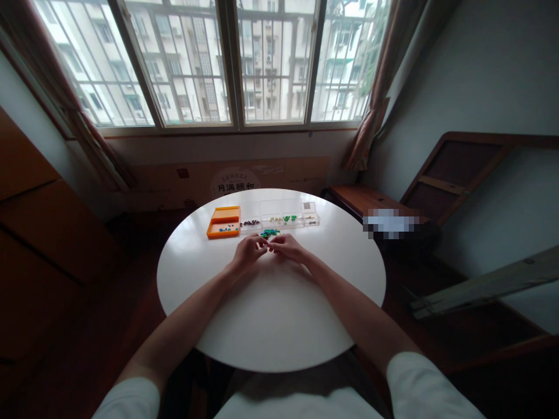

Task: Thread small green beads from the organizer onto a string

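Observation:
Both of my hands meet over the middle of the white round table, fingertips pinched together. My left hand (250,250) and my right hand (286,247) are closed on something too small to make out. Just beyond the fingertips lies a pile of small green and blue pieces (271,233). Behind the left hand stands an open orange box (223,235) with a few small blue and dark pieces inside. To its right, clear plastic boxes (279,226) hold dark pieces (251,222), pale pieces (276,220) and green pieces (289,218).
The round table (275,326) has its near edge close to my body. A brown wooden bench (371,201) stands beyond its right side. A large cardboard box (183,180) leans under the barred window (236,70). An orange-brown cabinet (39,244) is at the left.

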Demonstrator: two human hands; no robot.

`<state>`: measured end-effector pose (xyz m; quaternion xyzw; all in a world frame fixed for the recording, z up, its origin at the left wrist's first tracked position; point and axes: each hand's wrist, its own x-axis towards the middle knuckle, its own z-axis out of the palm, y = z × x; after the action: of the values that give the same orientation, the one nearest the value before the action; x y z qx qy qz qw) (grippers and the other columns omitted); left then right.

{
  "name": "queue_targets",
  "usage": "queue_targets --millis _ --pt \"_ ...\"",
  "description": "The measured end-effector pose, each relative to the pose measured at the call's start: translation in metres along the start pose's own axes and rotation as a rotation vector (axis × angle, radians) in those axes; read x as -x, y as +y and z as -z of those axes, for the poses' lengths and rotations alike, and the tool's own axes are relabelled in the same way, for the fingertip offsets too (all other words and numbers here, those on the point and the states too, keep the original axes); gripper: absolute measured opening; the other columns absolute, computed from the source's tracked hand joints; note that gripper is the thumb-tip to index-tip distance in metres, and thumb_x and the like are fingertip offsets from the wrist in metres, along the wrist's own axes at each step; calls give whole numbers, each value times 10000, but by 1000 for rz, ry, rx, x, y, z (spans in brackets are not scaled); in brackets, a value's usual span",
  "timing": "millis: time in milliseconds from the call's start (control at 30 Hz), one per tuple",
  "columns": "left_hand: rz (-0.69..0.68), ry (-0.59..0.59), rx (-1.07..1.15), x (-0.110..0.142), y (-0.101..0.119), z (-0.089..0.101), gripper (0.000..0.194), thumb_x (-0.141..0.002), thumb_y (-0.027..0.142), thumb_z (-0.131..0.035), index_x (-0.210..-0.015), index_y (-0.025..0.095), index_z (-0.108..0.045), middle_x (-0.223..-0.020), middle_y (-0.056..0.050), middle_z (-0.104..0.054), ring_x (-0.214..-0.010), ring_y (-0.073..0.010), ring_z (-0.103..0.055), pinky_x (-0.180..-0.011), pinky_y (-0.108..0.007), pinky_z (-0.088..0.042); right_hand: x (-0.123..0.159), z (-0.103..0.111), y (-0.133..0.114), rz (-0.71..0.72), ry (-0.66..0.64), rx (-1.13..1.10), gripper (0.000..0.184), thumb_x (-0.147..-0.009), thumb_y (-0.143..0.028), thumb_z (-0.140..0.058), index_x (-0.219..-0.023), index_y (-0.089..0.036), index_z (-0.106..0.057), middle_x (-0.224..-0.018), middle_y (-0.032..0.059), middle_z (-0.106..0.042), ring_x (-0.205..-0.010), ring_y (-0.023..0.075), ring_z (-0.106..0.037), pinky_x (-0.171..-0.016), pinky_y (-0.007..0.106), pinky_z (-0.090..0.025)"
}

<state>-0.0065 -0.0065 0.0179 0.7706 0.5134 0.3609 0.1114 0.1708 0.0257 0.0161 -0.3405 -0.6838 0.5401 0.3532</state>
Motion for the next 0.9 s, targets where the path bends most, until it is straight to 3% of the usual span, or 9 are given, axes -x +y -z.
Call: queue_targets --millis 533,900 --pt "-33 4 33 0 0 0 202 -800 250 -570 -927 204 -721 -813 -14 -649 -576 -81 -562 -582 -198 -450 -3 -1 4 -15 51 -19 326 -685 -436 -680 -739 -115 -685 -605 20 -607 -553 103 -530 -498 213 -396" --pt "-17 5 -1 0 0 0 216 -829 313 -555 -881 203 -733 -795 -21 -659 -587 -94 -558 -578 -204 -427 -1 -3 0 4 75 11 297 -680 -406 -686 -738 -115 -691 -618 26 -615 -561 105 -530 -504 217 -403"
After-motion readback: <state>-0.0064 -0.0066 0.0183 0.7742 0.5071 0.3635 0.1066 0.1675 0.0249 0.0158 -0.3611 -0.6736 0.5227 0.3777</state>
